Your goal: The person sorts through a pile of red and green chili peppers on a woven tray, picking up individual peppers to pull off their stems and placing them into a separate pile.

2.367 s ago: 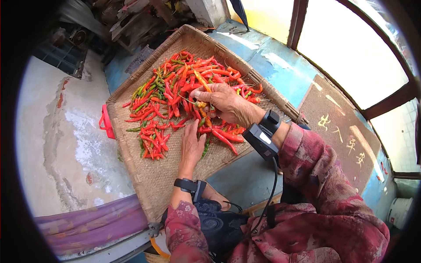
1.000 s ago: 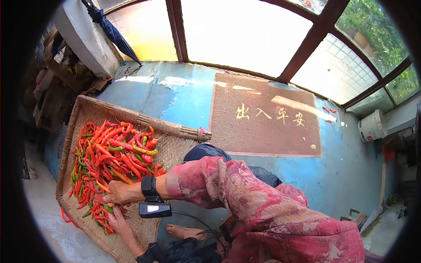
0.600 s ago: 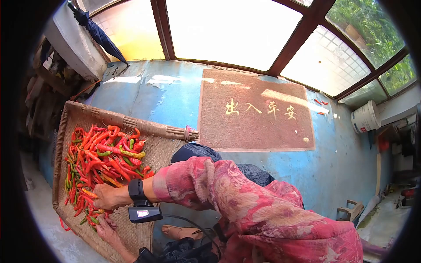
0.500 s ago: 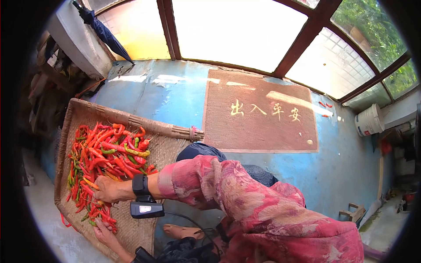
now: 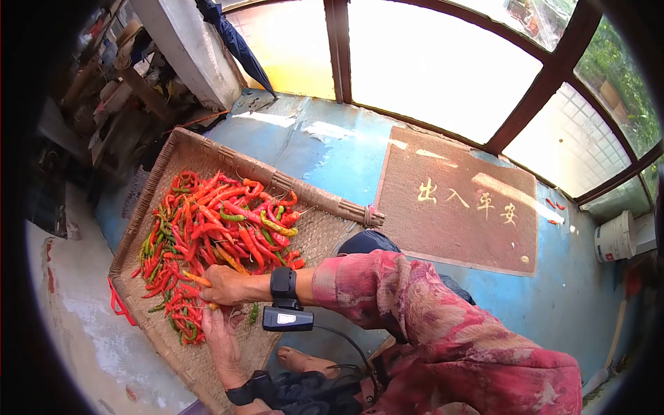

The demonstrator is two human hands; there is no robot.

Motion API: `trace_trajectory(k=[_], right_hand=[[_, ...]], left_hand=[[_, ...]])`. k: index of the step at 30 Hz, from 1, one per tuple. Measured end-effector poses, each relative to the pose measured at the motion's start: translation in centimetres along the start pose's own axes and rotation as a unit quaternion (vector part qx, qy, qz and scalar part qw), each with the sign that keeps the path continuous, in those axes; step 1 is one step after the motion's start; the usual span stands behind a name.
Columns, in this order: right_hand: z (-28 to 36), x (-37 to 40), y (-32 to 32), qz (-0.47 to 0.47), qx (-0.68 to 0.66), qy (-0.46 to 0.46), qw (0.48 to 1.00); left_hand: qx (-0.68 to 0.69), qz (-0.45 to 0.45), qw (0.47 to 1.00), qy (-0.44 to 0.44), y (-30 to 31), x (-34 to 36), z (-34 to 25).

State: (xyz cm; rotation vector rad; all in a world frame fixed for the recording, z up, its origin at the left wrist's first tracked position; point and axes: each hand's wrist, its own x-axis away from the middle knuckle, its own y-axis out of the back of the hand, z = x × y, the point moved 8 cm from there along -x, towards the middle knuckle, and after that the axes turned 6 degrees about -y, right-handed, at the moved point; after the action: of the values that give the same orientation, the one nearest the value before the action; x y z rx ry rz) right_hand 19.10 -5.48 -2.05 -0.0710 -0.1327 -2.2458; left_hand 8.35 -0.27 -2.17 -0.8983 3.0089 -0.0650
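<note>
A heap of chili peppers (image 5: pixel 221 214), mostly red with some green and orange ones, lies in a woven bamboo basket (image 5: pixel 325 238). My right hand (image 5: pixel 227 285) reaches down at the heap's near edge, fingers curled. An orange chili pepper (image 5: pixel 197 279) sticks out at its knuckles; its fingertips are hidden. Just below, my left hand (image 5: pixel 220 339) lies palm up with its fingers stretched toward the right hand, beside a small cluster of red and green peppers (image 5: pixel 185 315). On the weave right of the hands is a small green pepper (image 5: pixel 254 312).
A brown doormat (image 5: pixel 456 207) lies on the blue floor (image 5: pixel 339 149) beyond the basket. A folded umbrella (image 5: pixel 238 48) leans by the window frame. A white bucket (image 5: pixel 614 236) stands far right, near a few loose red peppers (image 5: pixel 555 205). A cable hangs from the right wrist device (image 5: pixel 287 319).
The view has swung left, so everything sits farther right. My left hand has moved up from the small cluster, close to the right hand. The right hand stays at the heap's edge.
</note>
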Motion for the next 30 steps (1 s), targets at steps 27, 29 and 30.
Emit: trace_trajectory(k=[27,29,30], right_hand=[[10.8,8.7,2.5,0.048,-0.313,-0.079,0.945],[14.0,9.4,2.3,0.056,-0.314,-0.009,0.948],[15.6,10.2,2.6,0.042,-0.295,0.026,0.954]], left_hand=[[-0.283,0.379,0.880,0.044,-11.5,10.4,16.6],[-0.383,0.407,0.816,-0.145,-11.3,9.8,23.0],[-0.465,0.419,0.714,-0.313,-12.0,11.2,23.8]])
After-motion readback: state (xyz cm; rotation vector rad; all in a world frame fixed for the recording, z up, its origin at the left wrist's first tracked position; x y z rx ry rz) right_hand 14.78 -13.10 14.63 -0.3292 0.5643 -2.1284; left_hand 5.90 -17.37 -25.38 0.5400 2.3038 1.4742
